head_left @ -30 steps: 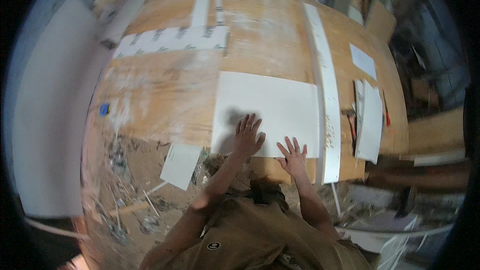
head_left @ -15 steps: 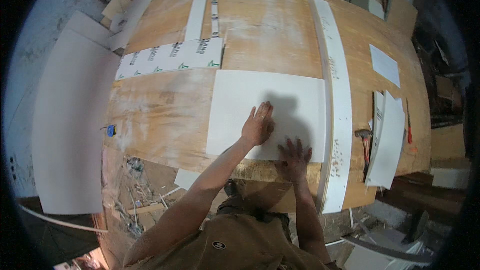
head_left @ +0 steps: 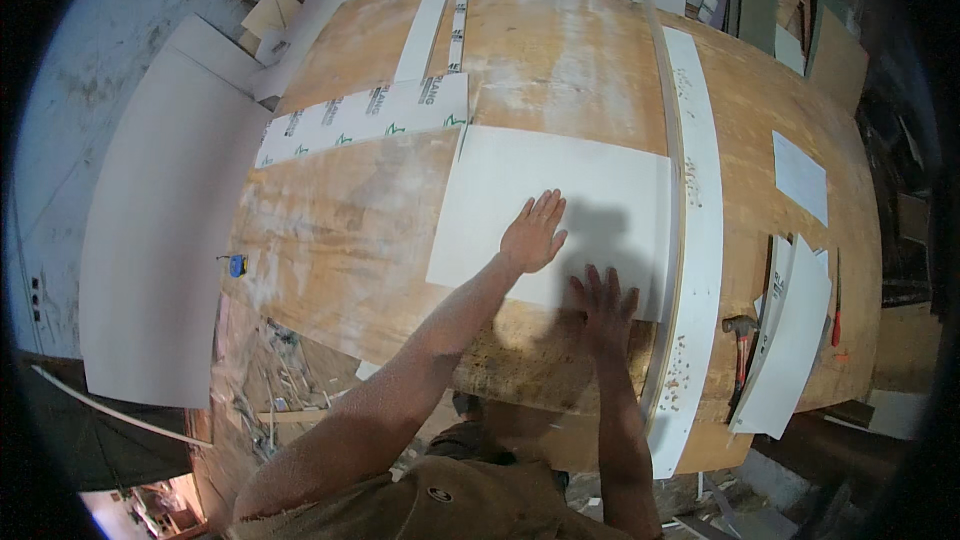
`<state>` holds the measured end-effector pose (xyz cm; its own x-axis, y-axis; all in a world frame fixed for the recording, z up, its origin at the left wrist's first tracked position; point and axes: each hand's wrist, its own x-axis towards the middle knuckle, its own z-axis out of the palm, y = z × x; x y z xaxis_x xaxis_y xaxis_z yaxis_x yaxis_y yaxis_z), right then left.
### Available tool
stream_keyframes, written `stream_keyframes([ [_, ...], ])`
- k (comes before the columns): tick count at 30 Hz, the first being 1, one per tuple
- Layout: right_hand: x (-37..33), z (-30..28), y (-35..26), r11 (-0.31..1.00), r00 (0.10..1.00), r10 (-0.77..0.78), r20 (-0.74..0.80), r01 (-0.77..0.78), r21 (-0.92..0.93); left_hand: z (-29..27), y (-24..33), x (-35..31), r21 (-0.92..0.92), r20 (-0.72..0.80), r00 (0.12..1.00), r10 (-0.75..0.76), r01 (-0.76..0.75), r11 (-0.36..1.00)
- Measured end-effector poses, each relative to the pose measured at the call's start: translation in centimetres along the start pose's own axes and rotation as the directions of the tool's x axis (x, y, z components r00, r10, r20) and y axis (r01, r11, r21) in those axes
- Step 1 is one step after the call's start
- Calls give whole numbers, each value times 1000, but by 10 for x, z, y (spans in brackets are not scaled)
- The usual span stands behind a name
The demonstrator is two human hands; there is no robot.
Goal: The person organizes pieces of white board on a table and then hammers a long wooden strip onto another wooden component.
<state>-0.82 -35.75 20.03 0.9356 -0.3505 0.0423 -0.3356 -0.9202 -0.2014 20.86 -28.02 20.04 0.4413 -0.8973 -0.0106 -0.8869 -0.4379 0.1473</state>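
Note:
A white rectangular panel [head_left: 490, 185] lies flat on the wooden worktable [head_left: 330, 230]. Its right edge runs along, or very close to, a long straight strip with a white top [head_left: 704, 200]. My left hand [head_left: 535, 232] rests palm down on the middle of the panel, fingers stretched forward. At the panel's near edge, toward its right corner, my right hand [head_left: 604, 308] has its fingers spread over the sheet. Neither hand grasps anything. A shadow falls across the panel beside both hands, and bare wood shows between its near edge and the table's front.
Printed white board [head_left: 365, 118] lies beyond the panel to the left. A blue tape measure [head_left: 237, 265] sits at the left table edge. Right of the strip are a hammer [head_left: 740, 340], curved white offcuts [head_left: 795, 340] and a pale sheet [head_left: 800, 175]. A large white sheet [head_left: 150, 240] stands left.
The panel has slid forward along the long strip, away from the table's front edge. Both hands have moved forward with it, and the camera view has shifted somewhat.

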Motion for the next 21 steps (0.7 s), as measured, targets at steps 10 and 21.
stream_keyframes([
  [10,103,-12,28,999,1000,20,-20,-20,28,10,-49,99,-78,-128,992,13,-23,997],
  [21,205,10,65,999,999,1,-34,-2,-36,17,-101,193,-76,-120,993,-13,4,997],
])
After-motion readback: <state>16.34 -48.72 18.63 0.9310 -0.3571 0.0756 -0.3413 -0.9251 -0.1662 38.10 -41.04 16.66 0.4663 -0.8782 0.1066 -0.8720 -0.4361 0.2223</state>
